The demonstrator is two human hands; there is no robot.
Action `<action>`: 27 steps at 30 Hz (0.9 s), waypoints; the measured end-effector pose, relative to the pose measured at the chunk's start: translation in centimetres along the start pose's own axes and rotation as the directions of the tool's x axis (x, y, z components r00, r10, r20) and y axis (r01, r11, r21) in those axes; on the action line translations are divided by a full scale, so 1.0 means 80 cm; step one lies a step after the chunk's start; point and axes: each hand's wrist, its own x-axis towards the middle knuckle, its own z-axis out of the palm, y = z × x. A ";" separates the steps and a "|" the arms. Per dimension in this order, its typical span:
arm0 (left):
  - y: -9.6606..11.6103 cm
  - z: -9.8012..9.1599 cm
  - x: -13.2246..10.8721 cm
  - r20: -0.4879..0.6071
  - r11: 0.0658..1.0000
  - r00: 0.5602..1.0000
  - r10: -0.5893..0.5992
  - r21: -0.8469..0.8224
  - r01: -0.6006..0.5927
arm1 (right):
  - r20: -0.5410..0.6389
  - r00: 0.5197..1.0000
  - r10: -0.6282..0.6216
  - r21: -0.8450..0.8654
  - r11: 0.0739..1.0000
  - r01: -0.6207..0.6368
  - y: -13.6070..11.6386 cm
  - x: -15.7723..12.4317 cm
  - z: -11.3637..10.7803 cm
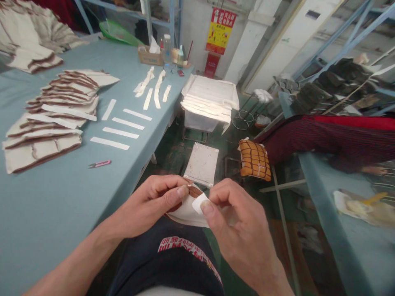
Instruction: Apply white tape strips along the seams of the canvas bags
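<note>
Over my lap I hold a cream fabric piece (188, 214) with a brown edge. My left hand (163, 196) pinches its brown edge between thumb and fingers. Between the thumb and forefinger of my right hand (237, 218) is a small white strip (199, 203), lying against the fabric near that edge. Part of the fabric is hidden behind my right hand. On the table to my left lie several flat white strips (120, 132) and a pair of pink thread snips (100, 164).
The blue-green table (77, 205) carries a fanned stack of cream and brown fabric pieces (46, 152). Ahead stand a white-topped stool (202, 163) and a bin topped with folded white cloth (208, 102). A cushioned stool (254, 159) and a co-worker's sleeve (333, 142) are at right.
</note>
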 end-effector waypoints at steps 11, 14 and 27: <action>-0.005 0.004 0.012 0.128 0.999 0.992 0.009 -0.054 -0.002 | 0.029 0.993 0.111 0.068 0.991 -0.113 0.014 0.000 0.000; -0.010 0.003 0.013 0.122 0.997 0.992 0.011 -0.076 -0.001 | 0.036 0.982 0.187 0.056 0.980 -0.189 0.013 0.002 0.002; -0.011 0.001 0.013 0.117 0.994 0.993 -0.013 -0.106 0.025 | -0.073 0.982 0.175 0.097 0.981 -0.167 0.002 0.007 0.000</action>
